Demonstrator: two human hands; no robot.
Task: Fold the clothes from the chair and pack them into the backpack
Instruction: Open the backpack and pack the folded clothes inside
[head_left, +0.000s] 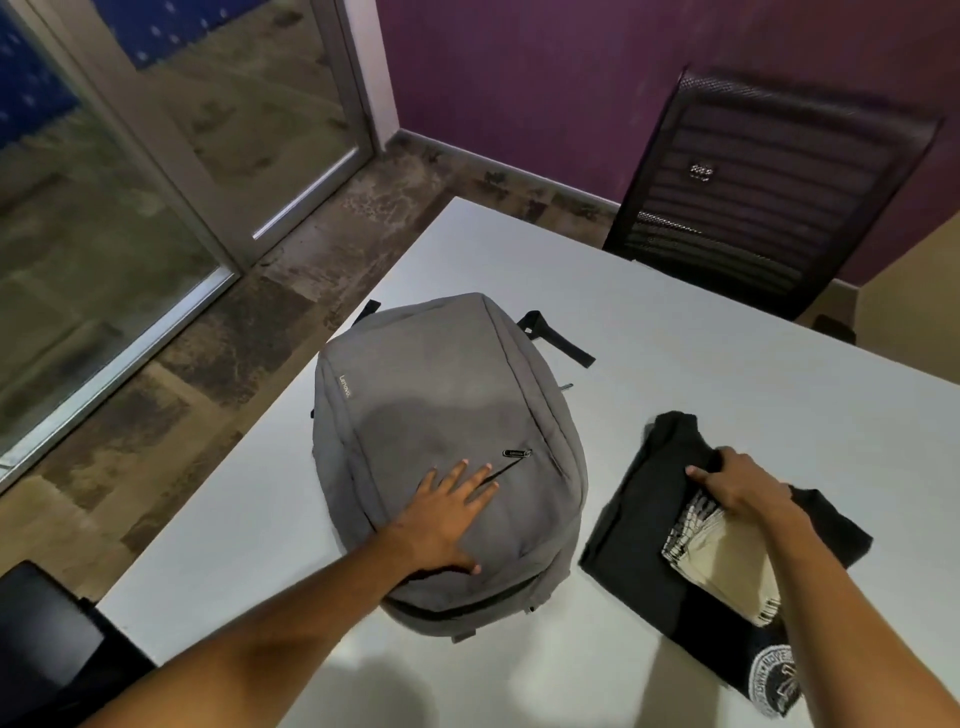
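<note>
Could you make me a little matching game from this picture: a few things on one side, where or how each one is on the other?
Things:
1. backpack
2. black garment
3. chair
4. left hand

States:
A. gripped by the right hand
B. lying grey on the table
C. flat on the backpack
D. beyond the table's far edge

Pairs: 1-B, 2-A, 3-D, 4-C
</note>
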